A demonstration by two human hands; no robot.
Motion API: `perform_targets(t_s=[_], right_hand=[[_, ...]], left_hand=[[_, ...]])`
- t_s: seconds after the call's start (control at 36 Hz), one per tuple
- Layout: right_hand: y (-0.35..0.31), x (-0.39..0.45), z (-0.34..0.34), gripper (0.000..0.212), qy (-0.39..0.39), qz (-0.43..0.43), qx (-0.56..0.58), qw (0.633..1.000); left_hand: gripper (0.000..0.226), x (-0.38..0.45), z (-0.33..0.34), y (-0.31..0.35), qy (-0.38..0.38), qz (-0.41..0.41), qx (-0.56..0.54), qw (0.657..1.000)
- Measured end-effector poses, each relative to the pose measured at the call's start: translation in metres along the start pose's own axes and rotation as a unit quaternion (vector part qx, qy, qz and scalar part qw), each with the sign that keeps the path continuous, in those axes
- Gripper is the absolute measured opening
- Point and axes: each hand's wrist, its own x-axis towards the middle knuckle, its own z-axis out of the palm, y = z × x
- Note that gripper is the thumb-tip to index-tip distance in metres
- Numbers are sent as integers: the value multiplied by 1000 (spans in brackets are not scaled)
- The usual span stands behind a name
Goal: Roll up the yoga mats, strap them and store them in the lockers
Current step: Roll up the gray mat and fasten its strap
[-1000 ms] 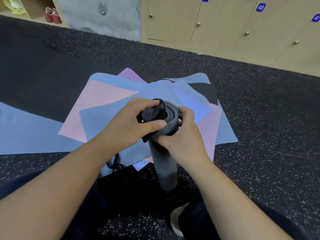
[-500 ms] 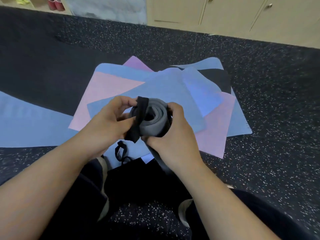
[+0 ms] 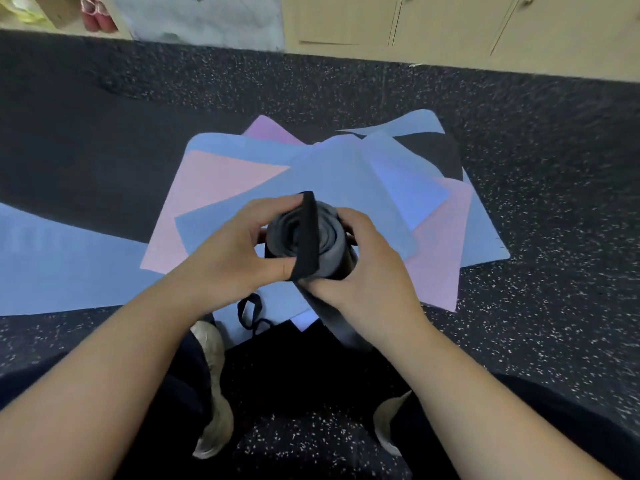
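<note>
Head camera is looking down at a rolled grey mat (image 3: 332,251), held end-up between both hands over the person's lap; every place below is given relative to that roll. Far to its left a long blue mat (image 3: 52,258) is lying flat on the speckled floor (image 3: 536,306). Just left of the roll, the left hand (image 3: 239,251) is pinching a black strap (image 3: 306,237) between thumb and fingers, drawing it across the roll's spiral end. Below and left of the roll, a loose strap loop (image 3: 251,311) is resting on the edge of the spread mats. Behind the roll, a fan of blue and pink mats (image 3: 214,188) is waiting unrolled. Just right of the roll, the right hand (image 3: 363,275) is wrapping around the side of the grey mat, fingers curled on it and holding the layers tight. Beyond the fan, lockers (image 3: 450,26) are lining the wall.

The step in hand is likely the strapping. To do it well, the right hand should be keeping the coil squeezed so it cannot spring open, while the left is pulling the strap snug and flat, without a twist. Where the strap's far end is running is hidden behind the roll, possibly down its side.
</note>
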Motion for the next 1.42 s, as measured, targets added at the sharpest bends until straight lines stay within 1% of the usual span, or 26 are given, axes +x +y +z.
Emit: perform_targets(t_s=[0.03,0.08,0.11,0.19,0.22,0.25,0.31,0.36,0.42,0.44,0.53,0.58,0.67,0.72,0.81,0.92,1.06,1.14,1.19,1.25,1.33,1.42], right_hand=[[0,-1,4,57,3,-2,-5,1000],[3,-1,14,54,5,-20,-29,999],[5,-1,17,53,2,-32,-47,998],[7,-4,21,48,-3,-55,-70,996],[8,-7,21,50,-5,-52,-69,996],[9,-11,21,58,-11,-39,-72,997],[15,-18,21,82,-38,-4,-79,996],[23,-23,22,101,-70,11,-89,993],[30,-26,17,109,-97,8,-95,991],[33,-28,14,107,-108,3,-96,989],[42,-34,4,89,-133,-5,-131,982],[50,-38,-1,76,-130,-6,-162,978],[63,-42,-8,57,-108,-14,-180,978],[69,-43,-12,50,-101,-24,-181,978],[75,-44,-16,48,-87,-60,-185,977],[82,-44,-20,42,-33,-102,-215,971],[96,-47,-26,27,2,-113,-237,965],[105,-50,-28,18,42,-147,-260,953],[107,-50,-29,6,62,-178,-274,943],[109,-51,-31,11,58,-210,-283,934],[111,-54,-36,12,30,-245,-279,928],[113,-57,-42,8,-10,-240,-241,940]], left_hand=[[64,2,0,-2,-16,3,27,1000],[52,4,2,-7,-69,2,75,995],[52,5,3,-10,-88,-1,95,992],[85,2,5,-16,-90,-61,112,988],[90,0,7,-19,-90,-73,109,987],[91,-3,10,-19,-92,-75,112,987],[86,-7,18,-23,-102,-82,132,983],[81,-10,27,-28,-105,-94,147,979],[80,-14,37,-34,-103,-89,165,977],[80,-16,41,-37,-105,-84,176,975],[79,-20,51,-42,-108,-62,232,965],[78,-22,57,-43,-107,-44,272,955],[81,-23,65,-45,-111,-24,303,946],[81,-21,71,-45,-126,-22,314,941],[79,-17,78,-43,-133,-6,323,937],[79,-14,84,-41,-117,-6,310,944],[91,-12,90,-40,-102,-8,293,951],[91,-13,95,-39,-70,-7,265,962],[91,-13,99,-41,-39,2,232,972],[94,-12,100,-45,-23,-7,196,980],[93,-11,102,-48,-13,-12,169,985],[91,-12,108,-52,8,5,174,985]])
